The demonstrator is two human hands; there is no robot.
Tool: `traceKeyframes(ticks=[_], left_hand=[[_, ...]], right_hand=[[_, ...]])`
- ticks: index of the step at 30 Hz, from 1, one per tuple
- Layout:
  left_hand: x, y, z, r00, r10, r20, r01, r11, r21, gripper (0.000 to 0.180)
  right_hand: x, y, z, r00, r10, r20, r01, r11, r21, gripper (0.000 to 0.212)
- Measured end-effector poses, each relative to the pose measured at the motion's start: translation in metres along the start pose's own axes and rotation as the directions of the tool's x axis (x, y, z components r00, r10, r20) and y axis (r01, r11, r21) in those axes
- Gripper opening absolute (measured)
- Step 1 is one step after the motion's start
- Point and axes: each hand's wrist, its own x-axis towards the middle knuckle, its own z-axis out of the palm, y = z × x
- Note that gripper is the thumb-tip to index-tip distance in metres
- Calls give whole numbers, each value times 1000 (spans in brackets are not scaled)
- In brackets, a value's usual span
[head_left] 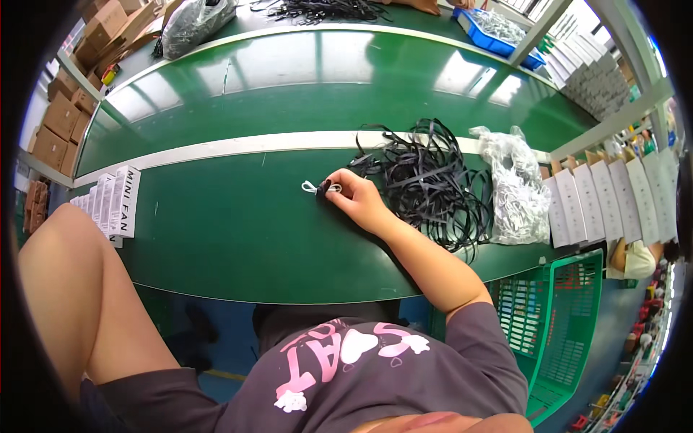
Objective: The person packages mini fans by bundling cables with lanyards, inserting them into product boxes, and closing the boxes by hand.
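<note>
My right hand (359, 203) is over the green tabletop, its thumb and fingers pinched together. Between them is a small white looped cable (310, 187), with a black piece at its middle partly covered by my fingertips. Just right of that hand lies a large tangle of black straps (437, 187). Beyond the straps, a clear plastic bag (516, 191) holds several white coiled cables. My left arm (68, 267) is bent at the left edge, and its hand is out of view.
Small white boxes (124, 202) stand in a row at the table's left. Larger white boxes (599, 202) line the right end. A green plastic basket (570, 325) stands below the table's right edge. Beyond a white rail (238, 149) runs a green surface (289, 79), with a blue tray (498, 45) farther back.
</note>
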Motion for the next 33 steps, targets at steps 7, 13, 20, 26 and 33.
traceKeyframes(ticks=[7,13,20,26,33], left_hand=[[-35,-13,19,995,-76,-58,71,994,-84,27],[-70,-39,50,982,-119,-148,82,969,-234,28],[-97,-56,68,958,-174,-230,90,938,-336,30],[-122,-62,61,929,-239,-283,125,921,-368,32],[-133,-70,37,913,-285,-291,175,920,-350,33]], right_hand=[[-3,-15,4,995,-97,-1,96,990,-105,17],[0,-6,6,980,-198,-15,197,977,-87,19],[0,-8,3,995,-91,43,92,996,-18,18],[2,-9,2,998,-31,60,32,999,-16,18],[5,-16,3,992,87,92,-93,993,68,16]])
